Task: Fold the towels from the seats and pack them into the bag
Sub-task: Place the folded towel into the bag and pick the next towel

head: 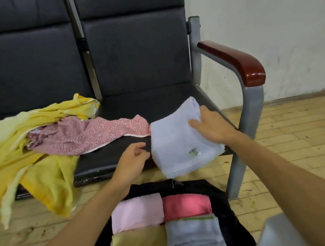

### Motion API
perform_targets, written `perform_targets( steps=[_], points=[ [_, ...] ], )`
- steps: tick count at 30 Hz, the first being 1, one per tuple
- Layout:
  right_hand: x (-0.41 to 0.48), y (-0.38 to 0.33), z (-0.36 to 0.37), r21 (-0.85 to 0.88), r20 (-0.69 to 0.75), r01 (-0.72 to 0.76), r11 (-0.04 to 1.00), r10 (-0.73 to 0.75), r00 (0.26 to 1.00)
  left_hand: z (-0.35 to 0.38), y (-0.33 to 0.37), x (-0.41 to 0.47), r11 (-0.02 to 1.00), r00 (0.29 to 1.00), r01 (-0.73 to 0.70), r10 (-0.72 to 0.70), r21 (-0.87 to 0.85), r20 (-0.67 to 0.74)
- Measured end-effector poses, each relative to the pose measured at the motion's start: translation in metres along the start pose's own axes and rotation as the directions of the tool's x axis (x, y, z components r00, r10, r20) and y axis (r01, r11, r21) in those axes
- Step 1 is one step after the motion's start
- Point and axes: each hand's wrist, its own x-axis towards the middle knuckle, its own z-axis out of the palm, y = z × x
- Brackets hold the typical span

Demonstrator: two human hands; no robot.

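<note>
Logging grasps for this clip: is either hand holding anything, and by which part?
The right hand lies flat on the folded white towel near its far right corner, pressing rather than gripping. The left hand holds nothing.

Folded white towel on seat edge, bag open below.

We see the right hand point(211, 126) flat on the folded white towel point(180, 141), which overhangs the front of the dark seat point(127, 106). The left hand point(130, 161) hovers just beside it, fingers loosely curled. Yellow towels point(19, 151) and a pink patterned towel point(86, 134) lie unfolded to the left. The black bag point(223, 199) holds four folded towels.
</note>
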Motion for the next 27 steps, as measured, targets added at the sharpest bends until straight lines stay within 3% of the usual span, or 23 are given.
perform_targets(
  steps=[4,9,11,13,14,16,19,22,25,27],
  points=[
    [-0.007,-0.032,-0.001,-0.029,-0.029,0.193,0.981,-0.194,0.981,-0.015,-0.001,-0.006,0.995,0.999,0.044,-0.042,-0.091,0.029],
    [-0.023,-0.075,0.005,0.344,-0.077,0.217,0.913,-0.203,0.976,-0.035,0.002,-0.016,0.972,0.99,0.135,-0.127,-0.193,0.052],
    [-0.031,-0.09,0.006,0.472,-0.027,0.173,0.864,-0.183,0.983,-0.045,0.005,-0.027,0.884,0.965,0.233,-0.16,-0.405,0.206],
    [-0.04,-0.097,0.01,0.602,0.014,0.116,0.79,-0.156,0.988,-0.056,0.007,-0.039,0.713,0.915,0.358,-0.137,-0.604,0.38],
    [-0.044,-0.099,0.012,0.67,0.04,0.069,0.739,-0.129,0.991,-0.061,0.007,-0.044,0.633,0.893,0.412,-0.137,-0.655,0.429],
    [-0.052,-0.095,0.019,0.758,0.104,-0.04,0.651,-0.06,0.993,-0.067,0.004,-0.05,0.568,0.889,0.424,-0.114,-0.705,0.443],
    [-0.06,-0.08,0.027,0.685,0.148,-0.13,0.717,0.037,0.988,-0.073,0.0,-0.057,0.605,0.901,0.398,-0.119,-0.689,0.416],
    [-0.063,-0.062,0.035,0.584,0.19,-0.161,0.795,0.059,0.98,-0.076,-0.006,-0.061,0.752,0.932,0.332,-0.17,-0.57,0.319],
    [-0.068,-0.049,0.044,0.562,0.299,-0.226,0.796,0.059,0.953,-0.076,-0.014,-0.066,0.864,0.967,0.238,-0.17,-0.444,0.188],
    [-0.074,-0.045,0.048,0.596,0.387,-0.304,0.743,0.066,0.92,-0.077,-0.02,-0.071,0.893,0.974,0.22,-0.176,-0.393,0.145]
  ],
)
